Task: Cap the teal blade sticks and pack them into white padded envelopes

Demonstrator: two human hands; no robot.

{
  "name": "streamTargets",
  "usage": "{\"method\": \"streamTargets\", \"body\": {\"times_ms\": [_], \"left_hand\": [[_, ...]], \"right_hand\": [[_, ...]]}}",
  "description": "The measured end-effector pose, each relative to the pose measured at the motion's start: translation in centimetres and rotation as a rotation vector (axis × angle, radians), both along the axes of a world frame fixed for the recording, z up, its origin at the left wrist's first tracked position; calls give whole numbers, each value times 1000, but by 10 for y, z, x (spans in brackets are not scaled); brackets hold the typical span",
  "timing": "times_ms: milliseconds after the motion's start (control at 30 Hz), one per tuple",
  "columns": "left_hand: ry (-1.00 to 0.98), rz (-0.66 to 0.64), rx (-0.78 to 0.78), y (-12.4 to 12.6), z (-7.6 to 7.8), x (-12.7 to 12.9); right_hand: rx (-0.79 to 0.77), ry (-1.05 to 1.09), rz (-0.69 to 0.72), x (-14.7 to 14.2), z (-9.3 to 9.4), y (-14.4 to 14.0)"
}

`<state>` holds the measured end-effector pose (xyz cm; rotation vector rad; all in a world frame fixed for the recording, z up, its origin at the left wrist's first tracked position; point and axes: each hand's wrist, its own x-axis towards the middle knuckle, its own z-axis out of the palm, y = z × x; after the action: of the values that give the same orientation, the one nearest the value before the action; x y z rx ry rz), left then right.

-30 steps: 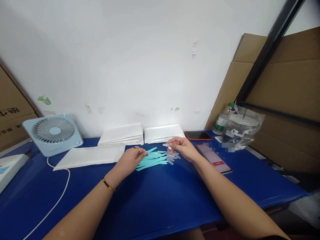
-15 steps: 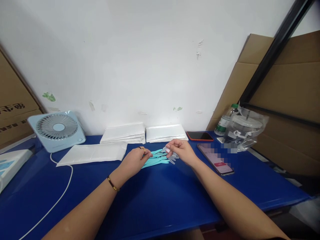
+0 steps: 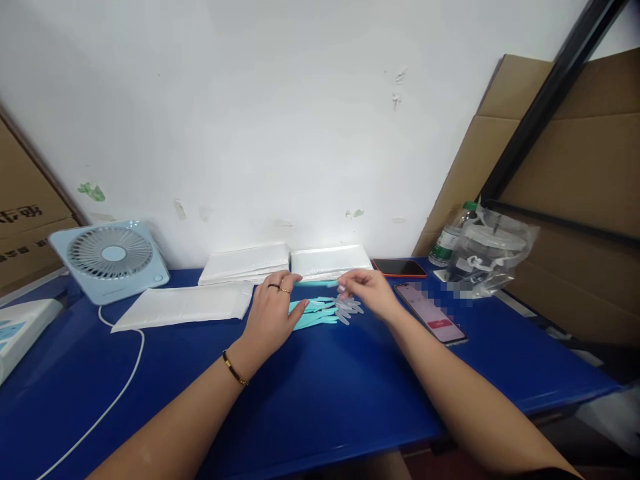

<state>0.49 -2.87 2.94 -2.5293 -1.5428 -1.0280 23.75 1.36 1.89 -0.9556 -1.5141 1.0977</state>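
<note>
**Both hands on one teal stick above the pile**

The left hand point(image 3: 273, 313) and the right hand point(image 3: 367, 293) hold a single teal stick point(image 3: 316, 283) between them, level and lifted just clear of the rest. The left fingertips point(image 3: 295, 279) pinch its near end; the right fingertips point(image 3: 344, 285) pinch the other end, where a clear cap seems to sit, though it is too small to be sure. Both grips are closed on this stick, the remaining fingers loosely curled. The left hand wears two rings, and a thin bangle point(image 3: 235, 369) circles its wrist.

Just below the grip, touching the side of the left palm, lies the pile of sticks point(image 3: 315, 313), fanned out on the blue table point(image 3: 320, 400). Under the right fingers, beside the pile, lies a small heap of clear caps point(image 3: 349, 308).

Just beyond the held stick are two stacks of white bags point(image 3: 247, 263) against the wall, and one more bag point(image 3: 185, 305) lies flat outward of the left hand. Farther that way stand a pale blue fan point(image 3: 110, 257) and its white cord point(image 3: 120, 387).

Outward of the right hand a lit phone point(image 3: 430, 313) lies face up, near the wrist; a second, dark phone point(image 3: 400, 267) lies behind it. Past these are a bottle point(image 3: 447, 241) and a clear plastic bag point(image 3: 493, 257), with cardboard point(image 3: 575, 173) leaning behind.
</note>
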Motion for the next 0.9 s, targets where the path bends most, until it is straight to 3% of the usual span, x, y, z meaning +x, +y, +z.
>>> {"method": "streamTargets", "body": {"times_ms": [67,133,300,500,733,900], "left_hand": [[53,-30,-19,1,-5,1],[146,-99,-137,5,-15,0],[317,-246,-357,15,-37,-7],[356,-390,-412,-6,-30,-6],[324,-377,-419,-18,-20,0],[169,-204,-415,-5,-17,-1]], "right_hand": [[41,53,-115,15,-3,12],[39,49,-141,23,-9,23],[106,-240,-99,9,-26,32],[340,-656,40,-11,-32,30],[422,-768,87,10,-14,25],[414,-851,190,27,-3,19]]}}
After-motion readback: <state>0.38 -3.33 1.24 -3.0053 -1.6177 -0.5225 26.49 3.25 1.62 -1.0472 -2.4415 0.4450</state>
